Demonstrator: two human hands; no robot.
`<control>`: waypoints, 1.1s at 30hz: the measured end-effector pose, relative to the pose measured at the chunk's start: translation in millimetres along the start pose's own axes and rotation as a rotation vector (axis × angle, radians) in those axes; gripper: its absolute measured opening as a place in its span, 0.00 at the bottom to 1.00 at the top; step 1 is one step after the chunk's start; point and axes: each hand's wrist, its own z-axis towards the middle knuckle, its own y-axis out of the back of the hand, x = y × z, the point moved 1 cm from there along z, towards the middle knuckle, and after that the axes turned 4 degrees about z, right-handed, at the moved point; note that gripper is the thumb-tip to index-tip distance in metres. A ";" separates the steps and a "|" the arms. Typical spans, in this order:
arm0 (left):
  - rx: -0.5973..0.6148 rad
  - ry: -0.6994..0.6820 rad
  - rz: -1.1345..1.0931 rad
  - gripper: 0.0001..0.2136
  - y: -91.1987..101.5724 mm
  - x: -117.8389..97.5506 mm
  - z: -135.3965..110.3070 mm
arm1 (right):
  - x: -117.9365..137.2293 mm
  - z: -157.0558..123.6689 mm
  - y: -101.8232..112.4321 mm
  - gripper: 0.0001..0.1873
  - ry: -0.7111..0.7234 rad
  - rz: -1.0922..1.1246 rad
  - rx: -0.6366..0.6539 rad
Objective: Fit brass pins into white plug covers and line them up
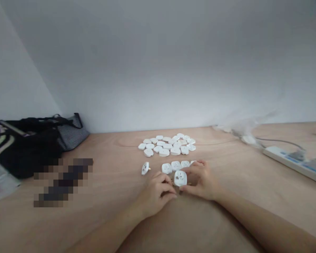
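Observation:
My right hand (200,181) grips a white plug part (180,178) at its edge, between thumb and fingers, with its holed face turned toward me. Close beside that part on the left, my left hand (162,191) has its fingers curled and the thumb near the fingertips; anything in them is too small to make out. Just behind the hands is a row of several similar plug parts (176,166), the rightmost partly covered by my right hand. Another plug part (145,168) stands tilted to the left, a brass-coloured pin showing at its side.
Several white plug covers (164,153) lie grouped farther back on the wooden table (107,214). At left are a black bag (28,144) and a blurred-out dark object (64,182). A power strip (292,161) and clear plastic (247,135) lie at right.

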 end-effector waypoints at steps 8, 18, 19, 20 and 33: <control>-0.096 -0.077 0.007 0.04 9.9 -1.5 0.2 | -0.2 -0.2 0.1 0.20 -0.012 0.007 0.005; 0.017 -0.208 0.184 0.04 8.8 3.6 -2.8 | -1.2 -0.3 -1.4 0.21 -0.014 -0.009 0.023; 0.028 -0.227 0.187 0.04 8.5 3.1 -2.5 | -1.2 -0.4 -1.7 0.20 -0.014 -0.011 0.023; 0.040 -0.241 0.185 0.04 8.4 2.4 -2.2 | -1.2 -0.6 -2.0 0.20 -0.009 -0.015 0.025; -0.170 0.241 -0.278 0.07 12.2 5.7 1.3 | 5.3 1.1 0.5 0.20 -0.011 0.033 0.074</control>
